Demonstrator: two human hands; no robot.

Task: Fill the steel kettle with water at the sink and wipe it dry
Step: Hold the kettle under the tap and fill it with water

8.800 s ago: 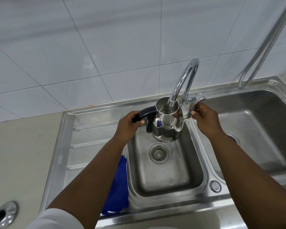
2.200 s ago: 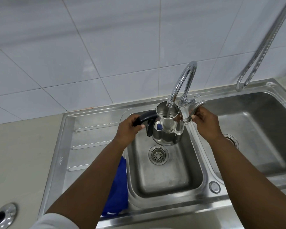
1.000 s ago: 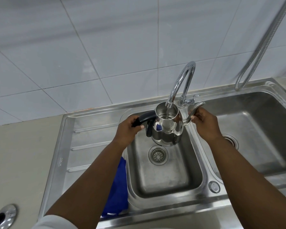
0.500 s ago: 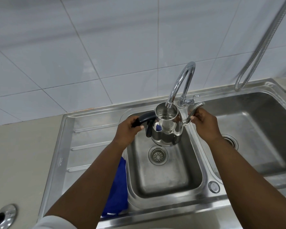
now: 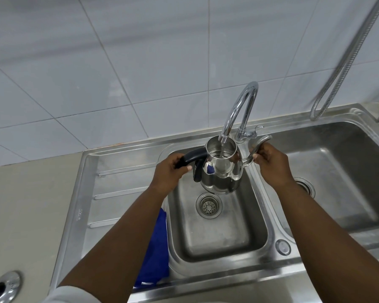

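A shiny steel kettle (image 5: 222, 173) with no lid hangs over the left sink basin (image 5: 217, 232), its mouth right under the curved tap spout (image 5: 238, 106). A thin stream of water runs into it. My left hand (image 5: 170, 171) grips the kettle's black handle (image 5: 191, 158). My right hand (image 5: 271, 166) holds the kettle's curved steel spout (image 5: 257, 147) on the right side. A blue cloth (image 5: 155, 254) lies on the drainboard by the basin's left edge, partly hidden by my left forearm.
The drain strainer (image 5: 208, 205) sits below the kettle. A second basin (image 5: 337, 171) lies to the right. A flexible metal hose (image 5: 346, 60) hangs at the upper right. The ribbed drainboard (image 5: 118, 193) and beige counter (image 5: 26, 215) lie left, with a round metal fitting (image 5: 3, 285).
The kettle and both hands have stayed nearly still under the tap. The view has shifted only slightly.
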